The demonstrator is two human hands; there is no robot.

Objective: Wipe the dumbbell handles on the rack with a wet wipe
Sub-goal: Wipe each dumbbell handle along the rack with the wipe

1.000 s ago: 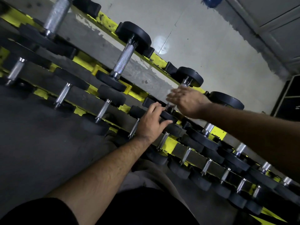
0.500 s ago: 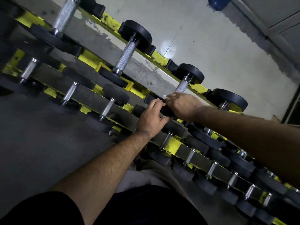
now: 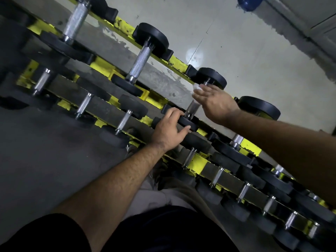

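A yellow and grey rack (image 3: 101,65) runs diagonally across the view, holding black dumbbells with silver handles on two tiers. My left hand (image 3: 168,129) grips the near black head (image 3: 187,122) of an upper-tier dumbbell. My right hand (image 3: 215,102) holds a white wet wipe (image 3: 197,87) against the far end of that dumbbell's silver handle (image 3: 193,108), close to its far head (image 3: 211,77). The handle's near half shows bare below my palm.
More dumbbells sit to the left (image 3: 141,64) and right (image 3: 259,107) on the upper tier, smaller ones (image 3: 123,121) along the lower tier. A grey floor lies beyond the rack, with a blue object (image 3: 250,3) at the top. My legs are below.
My right hand has slid with the wipe from the near end of the handle up to its far end. My left hand has stayed on the near head.
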